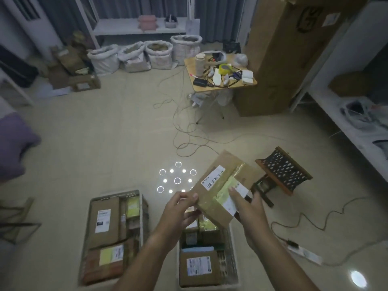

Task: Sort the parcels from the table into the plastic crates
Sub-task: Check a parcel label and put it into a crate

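Both hands, left and right, grip a taped cardboard parcel held above the right crate; the left crate sits beside it, both packed with boxes on a pale tiled floor. Cables trail toward a cluttered little counter, with sacks along the back.

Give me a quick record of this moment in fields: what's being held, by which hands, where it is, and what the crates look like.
held: parcel, brown cardboard, white barcode label, yellow tape
left hand: pinches the parcel's near left edge
right hand: grips its right side, thumb on top
position: in the air, tilted, above the right crate's far end
left crate: on the floor, holds several parcels
right crate: on the floor, holds several parcels
stool: right of the parcel
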